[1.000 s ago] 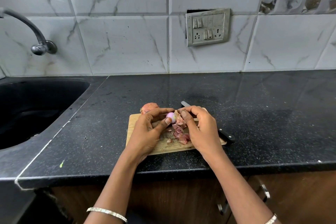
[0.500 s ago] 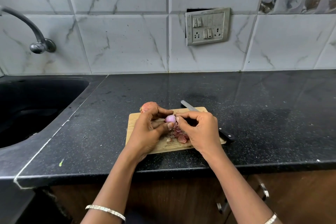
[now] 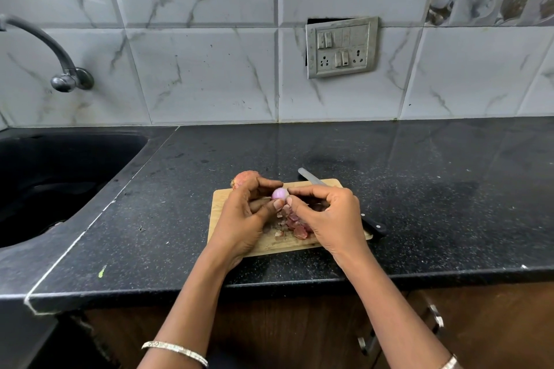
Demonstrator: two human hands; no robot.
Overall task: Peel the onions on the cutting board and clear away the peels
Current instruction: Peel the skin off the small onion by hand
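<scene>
Pink onion [image 3: 280, 193] pinched by left hand [image 3: 239, 219], right hand [image 3: 329, 216] (near board [image 3: 220, 207] edge).

Readable text: none that I can make out from here.
Switch plate [image 3: 341, 46]: switches and sockets only; any marking is too small to tell.
Knife [image 3: 373, 225]: dark handle, no brand legible.
Cutting board [image 3: 284, 246]: plain wood, no print legible.

home kitchen: sink [image 3: 60, 177], tiled wall [image 3: 204, 69]
</scene>
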